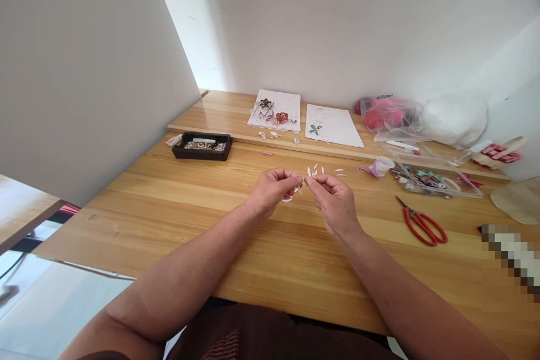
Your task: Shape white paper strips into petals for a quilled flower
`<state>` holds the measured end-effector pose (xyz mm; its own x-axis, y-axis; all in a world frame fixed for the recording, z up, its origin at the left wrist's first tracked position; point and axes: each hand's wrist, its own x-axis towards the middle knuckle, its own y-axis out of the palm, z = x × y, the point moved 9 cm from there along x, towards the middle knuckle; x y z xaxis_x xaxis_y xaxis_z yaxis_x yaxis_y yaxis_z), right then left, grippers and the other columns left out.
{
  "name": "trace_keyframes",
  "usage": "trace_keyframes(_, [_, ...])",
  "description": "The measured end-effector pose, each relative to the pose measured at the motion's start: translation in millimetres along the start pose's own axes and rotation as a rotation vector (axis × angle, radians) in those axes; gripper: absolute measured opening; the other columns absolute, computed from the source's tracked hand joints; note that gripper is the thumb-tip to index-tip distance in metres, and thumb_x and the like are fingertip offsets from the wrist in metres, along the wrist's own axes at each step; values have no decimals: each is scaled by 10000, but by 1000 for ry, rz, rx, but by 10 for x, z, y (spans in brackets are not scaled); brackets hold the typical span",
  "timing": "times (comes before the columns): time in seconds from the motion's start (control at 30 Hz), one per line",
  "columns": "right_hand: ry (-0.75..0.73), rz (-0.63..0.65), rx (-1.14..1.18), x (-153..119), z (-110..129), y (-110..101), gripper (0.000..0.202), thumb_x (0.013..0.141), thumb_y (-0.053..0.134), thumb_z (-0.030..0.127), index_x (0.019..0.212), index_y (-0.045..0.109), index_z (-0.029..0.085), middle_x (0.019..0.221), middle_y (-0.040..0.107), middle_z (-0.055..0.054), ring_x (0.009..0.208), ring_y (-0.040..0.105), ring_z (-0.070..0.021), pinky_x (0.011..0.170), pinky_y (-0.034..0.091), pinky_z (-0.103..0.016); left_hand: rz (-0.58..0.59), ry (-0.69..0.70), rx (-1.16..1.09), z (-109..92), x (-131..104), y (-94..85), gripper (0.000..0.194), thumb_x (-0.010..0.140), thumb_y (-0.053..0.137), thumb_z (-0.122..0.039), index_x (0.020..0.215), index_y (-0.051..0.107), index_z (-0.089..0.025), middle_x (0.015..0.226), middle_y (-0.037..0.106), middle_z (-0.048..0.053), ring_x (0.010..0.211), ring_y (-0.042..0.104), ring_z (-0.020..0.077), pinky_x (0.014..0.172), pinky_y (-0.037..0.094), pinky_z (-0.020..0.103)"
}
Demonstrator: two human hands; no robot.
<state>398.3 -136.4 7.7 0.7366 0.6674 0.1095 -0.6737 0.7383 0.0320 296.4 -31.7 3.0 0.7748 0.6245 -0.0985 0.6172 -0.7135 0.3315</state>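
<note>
My left hand point(276, 192) and my right hand point(336, 202) meet over the middle of the table, thumbs and forefingers pinched almost tip to tip. A thin white petal-shaped piece point(300, 189) shows just below the left fingertips, seemingly in their pinch. What the right fingertips grip is too small to make out. Loose white slivers point(315, 170) shaped like petals lie just beyond the hands, with a few more white slivers point(340, 172) to the right. Another curved white piece point(287, 199) shows beside the left fingers.
Red-handled pliers point(424, 226) lie right of my right hand. Behind them are a clear box point(439, 180) of beads and a small white cup point(385, 166). A black tray point(202, 154) of beads stands left. Paper sheets point(335, 124) and plastic bags point(396, 115) occupy the back shelf.
</note>
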Motion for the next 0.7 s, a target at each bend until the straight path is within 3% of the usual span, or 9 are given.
trace_keyframes(0.17, [98, 55, 123, -5, -17, 54, 315, 674, 844, 447, 777, 691, 192, 502, 449, 80, 436, 288, -59, 404, 199, -227, 3, 8, -5, 9, 12, -3, 245, 607, 822, -313, 654, 660, -136, 612, 597, 0, 508, 423, 60, 520, 305, 237])
trace_keyframes(0.33, [207, 74, 230, -33, -86, 114, 315, 626, 871, 396, 767, 689, 182, 631, 634, 24, 435, 419, -55, 400, 329, -209, -9, -3, -56, 12, 24, -15, 275, 613, 823, -342, 644, 631, -148, 547, 540, -26, 503, 399, 65, 525, 282, 239])
trace_keyframes(0.7, [92, 97, 78, -80, -163, 158, 277, 718, 826, 414, 872, 791, 186, 764, 742, -44, 558, 629, -126, 533, 545, -282, -94, 53, -90, -42, 39, -103, 260, 603, 814, -327, 659, 634, -148, 532, 527, -39, 501, 394, 61, 528, 290, 227])
